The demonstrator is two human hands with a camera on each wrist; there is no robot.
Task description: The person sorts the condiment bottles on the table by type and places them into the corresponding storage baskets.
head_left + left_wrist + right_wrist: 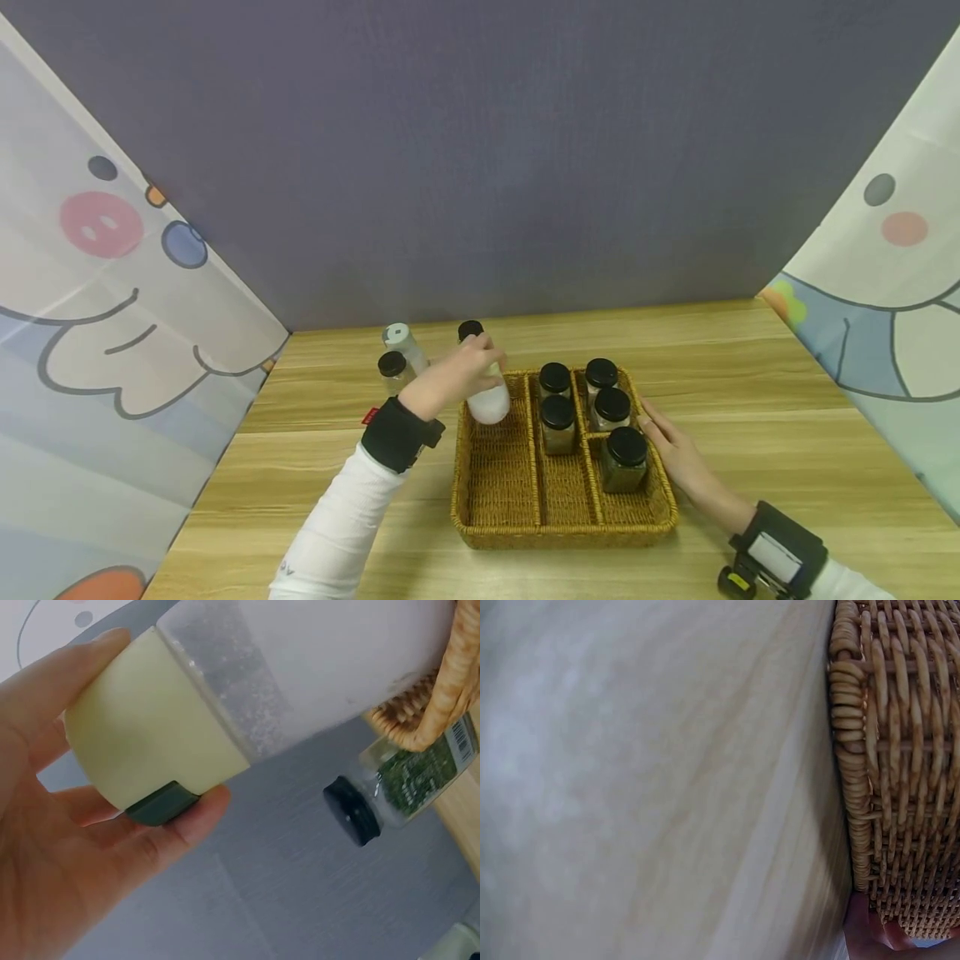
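While five black-capped jars point(609, 406) already fill the middle and right sections of the wicker basket point(562, 525), the left hand point(457, 375) grips a white bottle point(489, 402) above the bare left section; two jars point(392, 370) wait outside, right hand point(678, 454) flat against the rim.

Five jars point(611, 408) fill the basket's point(562, 533) right compartments; perhaps three bottles point(392, 365) behind-left.

The left hand point(457, 371) hides the white bottle's point(489, 403) cap, and the jar labels are too small to read.
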